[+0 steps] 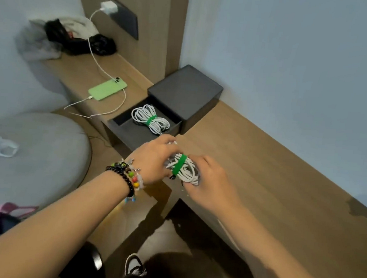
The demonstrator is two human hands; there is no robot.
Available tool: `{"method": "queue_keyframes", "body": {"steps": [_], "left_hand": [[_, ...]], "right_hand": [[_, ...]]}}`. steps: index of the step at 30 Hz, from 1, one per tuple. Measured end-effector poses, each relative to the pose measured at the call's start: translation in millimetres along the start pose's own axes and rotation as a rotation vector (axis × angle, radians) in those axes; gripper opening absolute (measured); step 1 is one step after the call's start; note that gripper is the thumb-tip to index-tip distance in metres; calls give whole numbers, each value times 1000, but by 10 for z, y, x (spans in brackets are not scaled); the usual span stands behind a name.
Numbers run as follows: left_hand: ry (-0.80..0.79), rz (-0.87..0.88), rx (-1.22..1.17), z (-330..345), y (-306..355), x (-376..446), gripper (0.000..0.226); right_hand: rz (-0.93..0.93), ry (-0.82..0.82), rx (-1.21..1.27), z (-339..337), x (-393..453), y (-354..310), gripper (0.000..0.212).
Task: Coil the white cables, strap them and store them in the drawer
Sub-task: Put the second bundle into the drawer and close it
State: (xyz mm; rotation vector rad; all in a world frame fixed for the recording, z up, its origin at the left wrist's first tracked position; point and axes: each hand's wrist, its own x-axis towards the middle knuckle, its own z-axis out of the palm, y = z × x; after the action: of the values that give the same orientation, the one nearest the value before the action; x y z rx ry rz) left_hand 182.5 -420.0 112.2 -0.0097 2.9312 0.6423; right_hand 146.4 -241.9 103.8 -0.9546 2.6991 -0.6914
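Note:
A coiled white cable (pixel 189 172) with a green strap (pixel 179 164) round its middle is held between both hands over the near corner of the wooden desk (pixel 263 167). My left hand (pixel 154 160) grips its left end; my right hand (pixel 210 180) grips its right end. Just behind, the dark drawer (pixel 130 130) of a black box (pixel 186 90) stands pulled out. Inside it lies another coiled white cable (pixel 151 120), also bound with a green strap.
A green phone (pixel 107 89) lies on the wooden ledge, charging by a white cord from a wall plug (pixel 109 8). Black and grey bags (pixel 76 40) are piled at the ledge's far end. A grey cushion (pixel 33 160) sits on the left.

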Motion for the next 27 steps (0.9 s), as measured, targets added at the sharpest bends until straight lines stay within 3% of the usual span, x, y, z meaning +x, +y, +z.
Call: {"method": "queue_keyframes", "body": {"steps": [11, 18, 23, 27], "left_hand": [[-14, -5, -30, -268, -819, 239, 53], [8, -13, -39, -372, -1188, 730, 54], [-37, 18, -54, -426, -1460, 947, 55], [-80, 17, -68, -386, -1697, 997, 53]], "right_hand": [[34, -2, 88, 446, 688, -286, 59], [168, -77, 184, 530, 1325, -181, 59], [17, -72, 190, 607, 1619, -136, 51], [53, -171, 212, 673, 1739, -175, 49]]}}
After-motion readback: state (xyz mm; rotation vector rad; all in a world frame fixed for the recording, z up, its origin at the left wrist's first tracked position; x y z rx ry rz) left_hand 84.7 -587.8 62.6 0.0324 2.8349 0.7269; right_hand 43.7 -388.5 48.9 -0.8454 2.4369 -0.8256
